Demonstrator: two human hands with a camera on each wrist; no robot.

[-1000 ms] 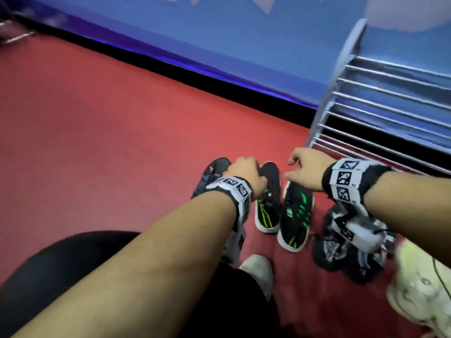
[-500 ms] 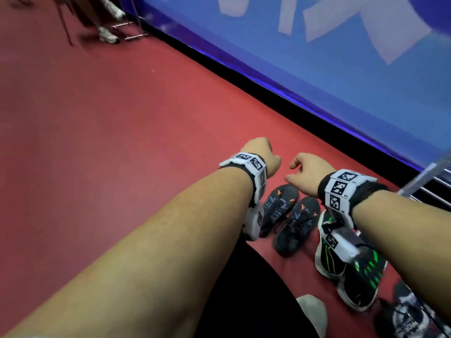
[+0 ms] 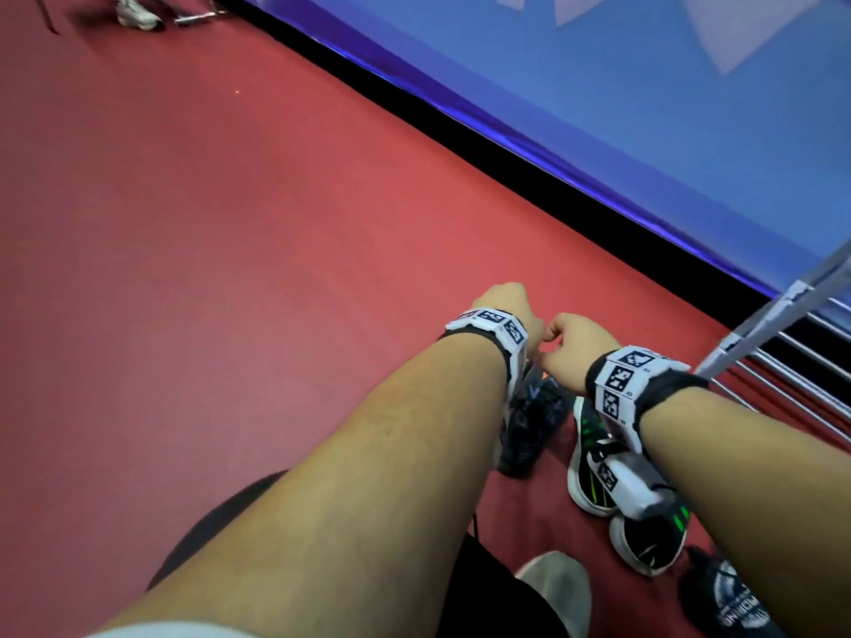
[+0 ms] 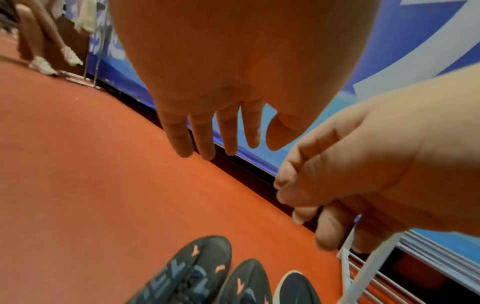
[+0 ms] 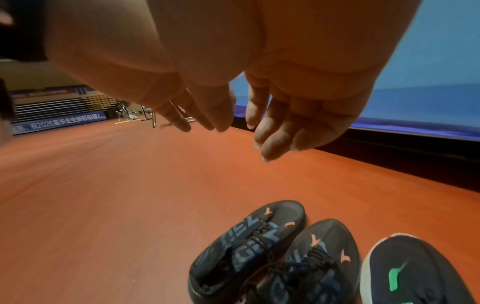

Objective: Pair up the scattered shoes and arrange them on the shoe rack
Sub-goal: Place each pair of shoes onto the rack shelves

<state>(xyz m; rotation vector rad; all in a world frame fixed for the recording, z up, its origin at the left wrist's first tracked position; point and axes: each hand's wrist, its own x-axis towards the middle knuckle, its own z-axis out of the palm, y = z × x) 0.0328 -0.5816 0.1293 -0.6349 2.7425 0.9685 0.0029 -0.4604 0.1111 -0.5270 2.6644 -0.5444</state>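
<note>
Both hands, left (image 3: 504, 310) & right (image 3: 575, 349), grip slack & empty above dark shoes (image 5: 259, 253)

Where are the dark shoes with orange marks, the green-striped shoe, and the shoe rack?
Orange-marked shoes (image 5: 249, 251): right wrist view, laces of the left one.
Green-striped shoe (image 5: 405, 273): right wrist view, toe.
Shoe rack (image 3: 778, 310): head view, slanted frame post.

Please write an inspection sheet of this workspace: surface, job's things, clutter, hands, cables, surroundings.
Surface: red floor.
Job's things: dark pair with orange marks side by side on the floor; green-striped pair beside it; shoe rack at right, no shoes on its visible bars.
Clutter: black printed bag.
Hands: left hand and right hand both empty, above the shoes.
Cables: nothing seen.
Surroundings: blue wall panel; another person's legs.
</note>
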